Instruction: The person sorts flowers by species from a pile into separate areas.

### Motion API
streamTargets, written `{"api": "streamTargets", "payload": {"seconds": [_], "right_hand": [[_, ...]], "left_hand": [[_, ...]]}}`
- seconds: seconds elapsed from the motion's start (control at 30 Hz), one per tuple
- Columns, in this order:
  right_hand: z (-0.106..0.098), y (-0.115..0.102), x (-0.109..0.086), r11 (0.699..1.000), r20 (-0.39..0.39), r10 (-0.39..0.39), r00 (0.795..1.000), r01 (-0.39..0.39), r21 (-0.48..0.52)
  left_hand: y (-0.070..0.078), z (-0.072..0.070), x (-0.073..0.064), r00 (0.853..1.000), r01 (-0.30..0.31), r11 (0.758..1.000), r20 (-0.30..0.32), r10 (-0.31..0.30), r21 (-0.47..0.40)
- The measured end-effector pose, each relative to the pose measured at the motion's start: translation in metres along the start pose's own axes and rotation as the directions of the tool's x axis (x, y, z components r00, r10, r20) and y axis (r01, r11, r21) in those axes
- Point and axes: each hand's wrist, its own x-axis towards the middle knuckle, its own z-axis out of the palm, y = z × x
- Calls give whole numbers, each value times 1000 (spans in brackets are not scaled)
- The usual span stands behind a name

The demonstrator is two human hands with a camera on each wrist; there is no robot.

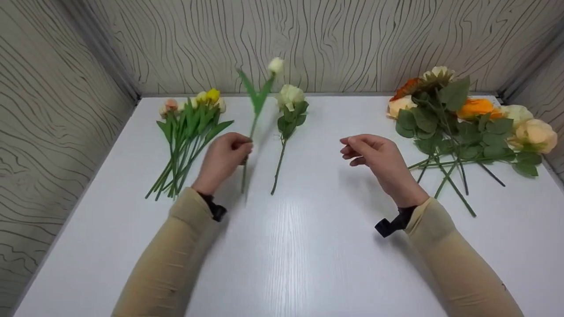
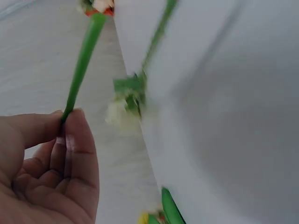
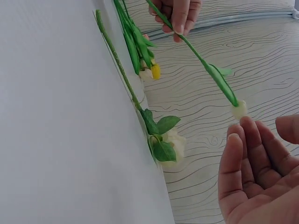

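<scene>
My left hand [image 1: 222, 163] pinches the green stem of a white tulip [image 1: 258, 103] between thumb and forefinger, holding it raised over the white table. In the left wrist view, the pinched stem [image 2: 84, 63] rises from the fingertips. A pale cream rose [image 1: 290, 97] with green leaves lies just right of the tulip, its stem toward me. My right hand [image 1: 382, 165] hovers over the table further right, fingers loosely bent, nothing in it. The right wrist view shows its fingers [image 3: 261, 161] apart from the thumb; the tulip head [image 3: 239, 109] appears just beyond them.
Left of my left hand lies a bunch of tulips [image 1: 189, 127] with yellow, white and pink heads. Several roses and other blooms [image 1: 467, 127], orange, peach and cream, are heaped at the right. A patterned wall [image 1: 308, 44] stands along the table's back edge.
</scene>
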Motion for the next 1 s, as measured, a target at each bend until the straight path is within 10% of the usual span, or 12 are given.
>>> {"api": "streamTargets", "payload": {"seconds": [0.17, 0.33, 1.0], "right_hand": [[5, 2, -1, 999, 35, 24, 999, -23, -30], [6, 3, -1, 998, 43, 41, 998, -39, -44], [6, 4, 1, 997, 35, 71, 997, -70, -43]], "left_hand": [[-42, -63, -2, 989, 96, 991, -125, -83, 97], [-68, -97, -10, 973, 150, 976, -200, -117, 155], [-75, -105, -15, 970, 163, 956, -214, -110, 246]]}}
